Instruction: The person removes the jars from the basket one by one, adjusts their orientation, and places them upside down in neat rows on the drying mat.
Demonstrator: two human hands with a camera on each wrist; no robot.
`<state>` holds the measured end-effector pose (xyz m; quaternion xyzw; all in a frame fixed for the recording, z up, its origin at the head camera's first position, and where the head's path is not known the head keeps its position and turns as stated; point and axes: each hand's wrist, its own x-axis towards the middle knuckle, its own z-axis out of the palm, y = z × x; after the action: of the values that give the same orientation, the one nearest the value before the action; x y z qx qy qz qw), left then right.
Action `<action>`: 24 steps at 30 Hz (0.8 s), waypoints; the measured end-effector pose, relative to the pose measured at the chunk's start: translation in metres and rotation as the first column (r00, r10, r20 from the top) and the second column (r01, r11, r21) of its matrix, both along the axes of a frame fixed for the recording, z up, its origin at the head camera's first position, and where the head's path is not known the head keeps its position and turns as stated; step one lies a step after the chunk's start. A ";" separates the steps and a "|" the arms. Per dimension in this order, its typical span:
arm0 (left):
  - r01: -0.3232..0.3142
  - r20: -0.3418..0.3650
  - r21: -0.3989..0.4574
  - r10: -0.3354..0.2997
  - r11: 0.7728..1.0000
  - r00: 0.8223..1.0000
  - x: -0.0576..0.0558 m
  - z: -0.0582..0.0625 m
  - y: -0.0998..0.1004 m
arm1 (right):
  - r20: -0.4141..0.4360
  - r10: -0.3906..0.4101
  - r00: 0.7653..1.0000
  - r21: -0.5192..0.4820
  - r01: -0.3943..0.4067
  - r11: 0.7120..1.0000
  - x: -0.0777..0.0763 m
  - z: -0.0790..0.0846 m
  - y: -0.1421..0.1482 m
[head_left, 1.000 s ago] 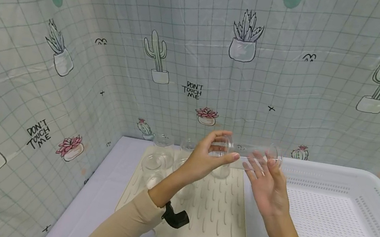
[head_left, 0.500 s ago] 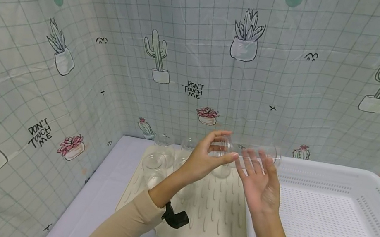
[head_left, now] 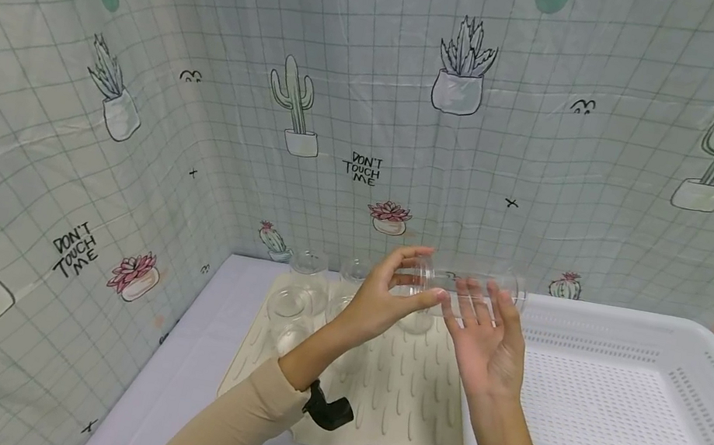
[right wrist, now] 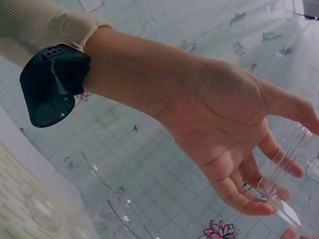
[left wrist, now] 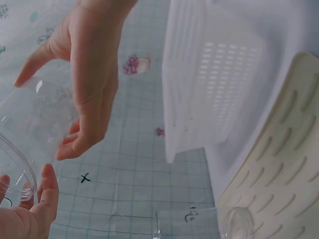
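A tall clear glass (head_left: 457, 277) lies sideways in the air above the mat. My left hand (head_left: 383, 294) grips its left end, the thumb on the near side and the fingers on the far side. At the right end, my right hand (head_left: 489, 343) holds it loosely, palm toward the head camera, fingers spread behind the glass and visible through it. The left wrist view shows the right hand's (left wrist: 92, 84) thumb and bent fingers on opposite sides of the glass. In the right wrist view, the left hand's (right wrist: 219, 119) fingers curve round a ringed end.
Several clear glasses (head_left: 292, 304) stand on the left part of a cream ridged drying mat (head_left: 413, 397). One more glass (head_left: 414, 320) stands on it behind the hands. To the right is a white perforated basket (head_left: 623, 409). A patterned curtain (head_left: 516, 162) hangs behind the white-covered table (head_left: 158, 394).
My right hand has shifted left along the glass, mostly in the first half second. The left hand and the glass have hardly moved.
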<state>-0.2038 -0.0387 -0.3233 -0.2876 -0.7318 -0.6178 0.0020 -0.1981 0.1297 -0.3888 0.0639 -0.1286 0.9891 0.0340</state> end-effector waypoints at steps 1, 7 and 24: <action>0.002 -0.003 0.002 -0.002 1.000 1.000 0.000 -0.001 0.000 | 0.001 -0.002 1.000 0.002 0.002 1.000 0.000 0.000 0.000; 0.014 -0.004 0.002 -0.014 1.000 1.000 -0.005 -0.007 0.001 | 0.000 -0.015 1.000 0.017 0.015 1.000 0.000 -0.001 0.001; -0.039 -0.058 -0.055 0.036 0.998 0.998 0.002 0.008 -0.029 | -0.028 -0.026 0.999 0.130 0.030 0.991 -0.007 0.002 0.012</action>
<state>-0.2017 -0.0674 -0.3152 -0.2910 -0.7539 -0.5885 0.0263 -0.2055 0.1417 -0.3863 0.0771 -0.1934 0.9770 0.0452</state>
